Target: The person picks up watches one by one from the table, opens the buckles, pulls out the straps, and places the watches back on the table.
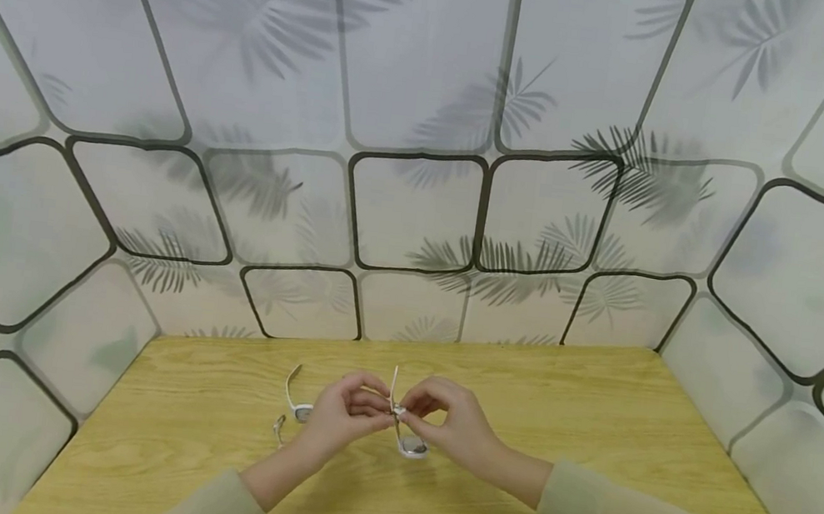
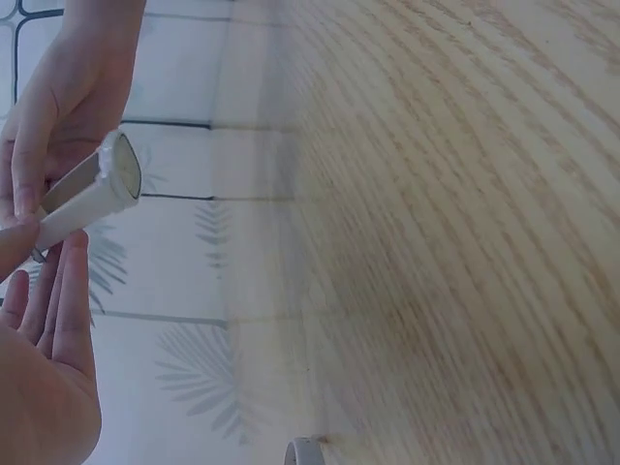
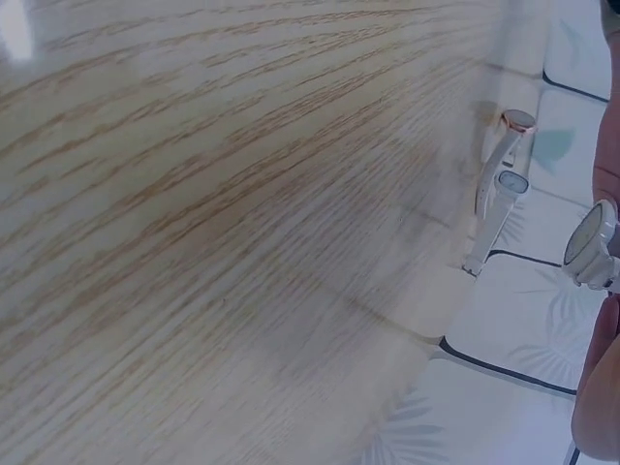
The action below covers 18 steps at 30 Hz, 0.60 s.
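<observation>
A white wristwatch (image 1: 413, 446) is held between both hands above the table, its dial end hanging down and a strap end pointing up. My left hand (image 1: 338, 417) pinches the strap from the left, fingers curled at its clasp area. From the other side my right hand (image 1: 456, 422) pinches the same spot with thumb and forefinger. In the left wrist view the round watch case (image 2: 121, 170) sticks out past the fingers on its pale strap. The right wrist view shows the watch (image 3: 587, 242) at the right edge, the hands partly cut off.
Two more wristwatches lie on the wooden table (image 1: 555, 406) left of the hands: a white one (image 1: 302, 412), and another (image 1: 279, 425) partly hidden by the left forearm. In the right wrist view, one case (image 3: 519, 120) has a rose-coloured rim. Patterned cloth walls (image 1: 416, 216) enclose the table.
</observation>
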### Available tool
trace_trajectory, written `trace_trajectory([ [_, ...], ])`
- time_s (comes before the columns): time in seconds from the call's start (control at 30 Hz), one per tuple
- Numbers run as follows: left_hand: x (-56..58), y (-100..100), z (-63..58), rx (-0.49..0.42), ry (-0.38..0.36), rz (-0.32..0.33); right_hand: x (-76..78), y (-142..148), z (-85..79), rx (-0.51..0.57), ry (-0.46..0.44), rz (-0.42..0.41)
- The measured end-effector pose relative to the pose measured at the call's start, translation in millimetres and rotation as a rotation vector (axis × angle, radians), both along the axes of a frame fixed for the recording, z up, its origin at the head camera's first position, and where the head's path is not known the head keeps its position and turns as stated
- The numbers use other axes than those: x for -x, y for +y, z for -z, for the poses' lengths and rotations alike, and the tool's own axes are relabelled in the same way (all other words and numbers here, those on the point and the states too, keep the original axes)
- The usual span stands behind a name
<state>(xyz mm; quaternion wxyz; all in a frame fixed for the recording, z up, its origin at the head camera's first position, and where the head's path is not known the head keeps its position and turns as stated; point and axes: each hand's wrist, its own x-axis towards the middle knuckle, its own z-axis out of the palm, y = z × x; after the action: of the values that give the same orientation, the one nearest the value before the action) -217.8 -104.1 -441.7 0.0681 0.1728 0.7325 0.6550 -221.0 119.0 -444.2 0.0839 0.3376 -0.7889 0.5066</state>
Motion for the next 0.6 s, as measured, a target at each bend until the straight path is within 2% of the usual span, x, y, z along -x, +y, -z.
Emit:
trace_trajectory([
  [0.6, -1.6, 0.8, 3.3, 0.040, 0.062, 0.012, -3.3, 0.0, 0.2, 0.015, -0.017, 0.017],
])
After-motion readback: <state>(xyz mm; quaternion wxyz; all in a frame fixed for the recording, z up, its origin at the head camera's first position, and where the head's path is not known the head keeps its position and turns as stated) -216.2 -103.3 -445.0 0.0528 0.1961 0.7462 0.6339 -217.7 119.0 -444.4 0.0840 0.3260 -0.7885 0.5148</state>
